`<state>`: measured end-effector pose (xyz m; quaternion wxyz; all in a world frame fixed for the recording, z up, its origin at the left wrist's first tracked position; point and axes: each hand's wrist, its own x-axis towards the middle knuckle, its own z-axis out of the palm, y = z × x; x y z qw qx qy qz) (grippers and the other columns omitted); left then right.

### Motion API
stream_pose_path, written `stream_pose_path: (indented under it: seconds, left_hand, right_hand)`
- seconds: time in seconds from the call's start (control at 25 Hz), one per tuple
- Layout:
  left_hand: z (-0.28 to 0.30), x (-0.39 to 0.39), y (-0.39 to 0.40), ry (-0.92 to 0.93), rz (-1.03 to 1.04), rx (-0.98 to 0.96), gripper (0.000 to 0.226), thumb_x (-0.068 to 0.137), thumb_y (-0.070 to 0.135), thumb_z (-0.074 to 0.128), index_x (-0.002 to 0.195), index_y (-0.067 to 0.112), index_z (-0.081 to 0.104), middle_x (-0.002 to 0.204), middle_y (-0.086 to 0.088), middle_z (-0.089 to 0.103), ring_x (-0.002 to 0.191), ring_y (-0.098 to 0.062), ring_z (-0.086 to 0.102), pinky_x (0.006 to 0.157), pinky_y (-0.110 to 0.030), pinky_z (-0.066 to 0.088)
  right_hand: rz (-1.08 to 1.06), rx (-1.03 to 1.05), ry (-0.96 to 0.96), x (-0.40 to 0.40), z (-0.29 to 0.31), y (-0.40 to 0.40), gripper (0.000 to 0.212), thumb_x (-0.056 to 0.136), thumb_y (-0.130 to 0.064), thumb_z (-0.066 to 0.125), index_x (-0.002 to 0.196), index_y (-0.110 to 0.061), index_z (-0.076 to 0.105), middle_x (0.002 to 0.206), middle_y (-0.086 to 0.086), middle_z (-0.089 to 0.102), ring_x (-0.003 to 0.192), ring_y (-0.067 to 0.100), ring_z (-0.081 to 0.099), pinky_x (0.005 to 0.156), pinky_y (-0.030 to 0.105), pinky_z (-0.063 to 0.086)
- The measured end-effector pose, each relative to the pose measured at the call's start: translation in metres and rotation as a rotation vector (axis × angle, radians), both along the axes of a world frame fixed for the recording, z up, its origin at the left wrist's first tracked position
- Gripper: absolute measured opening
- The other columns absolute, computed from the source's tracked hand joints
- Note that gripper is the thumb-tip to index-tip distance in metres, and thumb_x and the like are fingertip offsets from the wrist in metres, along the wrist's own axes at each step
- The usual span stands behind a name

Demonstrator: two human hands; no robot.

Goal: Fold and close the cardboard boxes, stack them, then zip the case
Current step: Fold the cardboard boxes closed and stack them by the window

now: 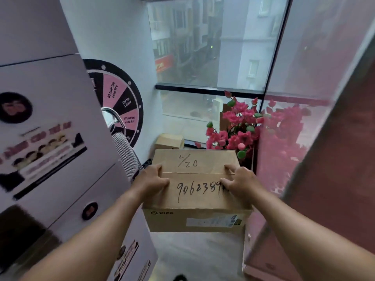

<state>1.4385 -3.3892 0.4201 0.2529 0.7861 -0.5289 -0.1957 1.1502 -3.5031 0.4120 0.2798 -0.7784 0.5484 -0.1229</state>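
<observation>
- The cardboard box (194, 191) is closed, its two top flaps meet in a seam, and handwritten numbers are on top.
- The left hand (151, 180) presses on the left end of the seam, fingers bent and spread, holding nothing.
- The right hand (240, 181) presses on the right end the same way.
- What carries the box is hidden.
- Pink flowers (239, 126) stand behind it, a smaller box (169, 141) lies beyond, near the window (213, 47).

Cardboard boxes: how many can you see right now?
2. The big box sits in front under both hands; a small box lies behind it by the window. The flowers may hide more.
</observation>
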Motion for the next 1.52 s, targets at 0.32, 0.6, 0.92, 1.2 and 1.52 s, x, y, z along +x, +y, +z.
stream_pose_path:
  seconds: [0.32,0.6,0.92,1.2,1.52]
  left_hand:
    - [-0.019,0.096,-0.216,0.034,0.029,0.054,0.027,0.076,0.029,0.065,0.103,0.028,0.06,0.091,0.014,0.06,0.09,-0.017,0.062,0.074,-0.029,0.047]
    - [-0.023,0.15,-0.387,0.015,0.069,0.11,0.026,0.074,0.028,0.063,0.098,0.031,0.053,0.082,0.017,0.054,0.075,-0.009,0.053,0.057,-0.02,0.037]
    - [-0.023,0.234,-0.569,0.029,0.144,0.086,0.03,0.07,0.031,0.063,0.099,0.033,0.055,0.088,0.017,0.062,0.08,-0.005,0.059,0.064,-0.024,0.048]
    - [-0.033,0.31,-0.705,0.038,0.178,0.102,0.042,0.072,0.031,0.066,0.113,0.032,0.058,0.097,0.013,0.063,0.094,-0.017,0.06,0.076,-0.03,0.047]
    - [-0.108,0.422,-0.872,0.027,0.096,0.189,0.052,0.073,0.031,0.068,0.122,0.029,0.052,0.098,0.008,0.06,0.091,-0.02,0.056,0.071,-0.029,0.043]
  right_hand:
    - [-0.007,0.037,0.057,0.106,-0.008,-0.212,0.071,0.083,-0.048,0.068,0.148,-0.031,0.045,0.131,0.009,0.06,0.114,0.028,0.06,0.095,0.039,0.052]
    - [-0.028,0.077,0.048,0.167,-0.017,-0.376,0.071,0.083,-0.045,0.07,0.149,-0.029,0.046,0.133,0.005,0.062,0.115,0.025,0.061,0.092,0.036,0.051]
    - [0.054,0.087,-0.019,0.253,-0.028,-0.582,0.073,0.085,-0.043,0.07,0.151,-0.025,0.045,0.139,0.003,0.061,0.12,0.025,0.06,0.091,0.032,0.048]
    - [0.098,0.142,0.001,0.325,-0.037,-0.719,0.07,0.086,-0.028,0.064,0.153,-0.024,0.042,0.142,0.007,0.058,0.113,0.026,0.063,0.094,0.034,0.051]
    - [-0.017,0.218,0.064,0.428,-0.103,-0.851,0.065,0.087,-0.012,0.053,0.151,-0.022,0.043,0.143,0.01,0.056,0.127,0.032,0.053,0.101,0.039,0.045]
